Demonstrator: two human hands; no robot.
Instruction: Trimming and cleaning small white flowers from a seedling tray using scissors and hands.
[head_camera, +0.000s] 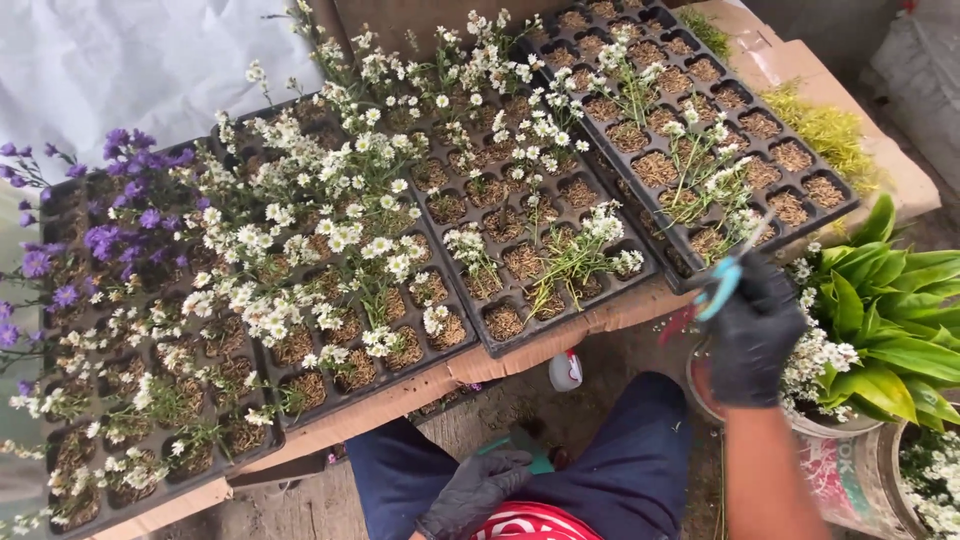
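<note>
A head-worn camera looks down on a person seated at a low cardboard-covered worktop (640, 305) that carries several black seedling trays. The right hand (752, 335), in a black glove, sits at the right of the frame with its grip closed around a pair of scissors (722, 280) with light blue handles; the blades point up toward the tray of white flowers (700, 120) in the upper right, but they are too thin and blurred to tell whether they are parted. The left hand (474, 492), also gloved in black, rests low in the centre of the frame on the person's lap, fingers curled loosely and apparently holding nothing, just beside a small green object (535, 455) that cannot be identified. Below the right hand, at the right edge, a bucket (838, 470) holds cut white blossoms and broad green leaves (890, 310). Purple flowers (110, 230) fill a tray at the far left. To cut well here, it seems best to steady one stem with the free left hand, set the blades low near the soil plug, and keep the tips clear of neighbouring stems, since the blooms crowd closely together.
</note>
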